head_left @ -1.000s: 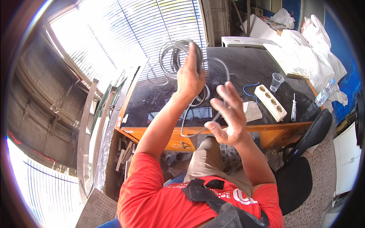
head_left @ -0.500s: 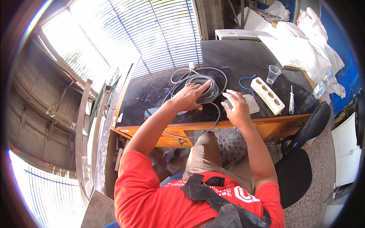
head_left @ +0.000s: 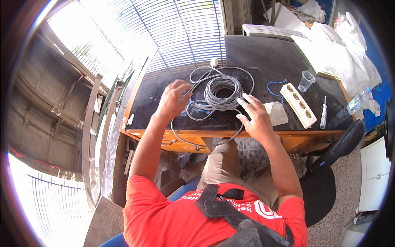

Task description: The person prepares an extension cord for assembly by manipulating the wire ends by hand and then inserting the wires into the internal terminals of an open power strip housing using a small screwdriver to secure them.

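On the dark tabletop lies a coil of grey cable (head_left: 210,95), with a white plug (head_left: 214,62) at its far end. One loop of the cable hangs over the table's front edge. To the left of the coil, my left hand (head_left: 173,100) is raised with bent fingers apart and holds nothing I can see. My right hand (head_left: 256,117) is at the coil's right side, fingers spread, fingertips beside the outer turns; whether they touch is unclear. Right of that hand is a cream power strip (head_left: 298,106) with several sockets.
A blue wire (head_left: 276,89) and a pale flat piece (head_left: 275,114) lie beside the power strip. Further right are a clear plastic cup (head_left: 306,81), a screwdriver (head_left: 324,113) and a plastic bottle (head_left: 358,103). A black chair (head_left: 335,148) stands at the right front corner.
My left hand has moved off the coil toward the left, uncovering its middle. My right hand stays near the coil's right side. The view has shifted slightly.
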The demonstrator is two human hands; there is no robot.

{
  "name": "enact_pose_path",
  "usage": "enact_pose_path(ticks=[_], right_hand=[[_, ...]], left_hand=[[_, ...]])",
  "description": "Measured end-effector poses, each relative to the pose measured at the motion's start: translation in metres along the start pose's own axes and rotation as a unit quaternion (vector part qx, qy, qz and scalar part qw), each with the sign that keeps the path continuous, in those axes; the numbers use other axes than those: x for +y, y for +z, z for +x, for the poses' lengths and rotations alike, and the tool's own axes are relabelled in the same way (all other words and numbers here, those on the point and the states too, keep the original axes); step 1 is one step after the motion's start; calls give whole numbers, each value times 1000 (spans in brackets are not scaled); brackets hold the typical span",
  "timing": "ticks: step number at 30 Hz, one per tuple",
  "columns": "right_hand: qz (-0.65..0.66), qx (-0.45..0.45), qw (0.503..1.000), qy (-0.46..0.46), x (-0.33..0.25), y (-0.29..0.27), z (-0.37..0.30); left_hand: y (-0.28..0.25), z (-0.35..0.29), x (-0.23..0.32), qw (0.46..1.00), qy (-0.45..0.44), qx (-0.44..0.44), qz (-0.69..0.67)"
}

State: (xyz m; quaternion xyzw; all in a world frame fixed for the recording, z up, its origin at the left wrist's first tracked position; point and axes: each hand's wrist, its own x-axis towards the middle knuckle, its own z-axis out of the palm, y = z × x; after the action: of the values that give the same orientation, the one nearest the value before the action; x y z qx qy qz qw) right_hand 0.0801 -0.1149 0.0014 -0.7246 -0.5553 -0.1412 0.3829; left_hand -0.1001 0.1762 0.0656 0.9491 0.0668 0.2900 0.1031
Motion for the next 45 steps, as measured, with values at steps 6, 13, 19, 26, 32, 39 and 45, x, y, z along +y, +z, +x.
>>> enact_pose_path(ticks=[6,13,19,26,32,39,45], right_hand=[[10,15,998,-53,-18,26,25],[-8,13,994,-108,-38,67,49],[122,170,976,-51,-47,43,49],[415,160,872,204,-41,3,6],[354,138,895,233,-47,-14,-40],[361,103,901,218,-29,-23,-73],[482,94,817,303,-17,-27,-84]], left_hand=[[-4,-10,-35,979,-135,-151,-24],[-1,-5,7,930,-215,-41,-295],[-6,10,66,940,-32,197,-278],[66,5,112,864,-107,80,-485],[88,38,166,768,-131,-51,-624],[115,34,185,540,-279,-170,-776],[116,30,193,518,-263,-218,-784]])
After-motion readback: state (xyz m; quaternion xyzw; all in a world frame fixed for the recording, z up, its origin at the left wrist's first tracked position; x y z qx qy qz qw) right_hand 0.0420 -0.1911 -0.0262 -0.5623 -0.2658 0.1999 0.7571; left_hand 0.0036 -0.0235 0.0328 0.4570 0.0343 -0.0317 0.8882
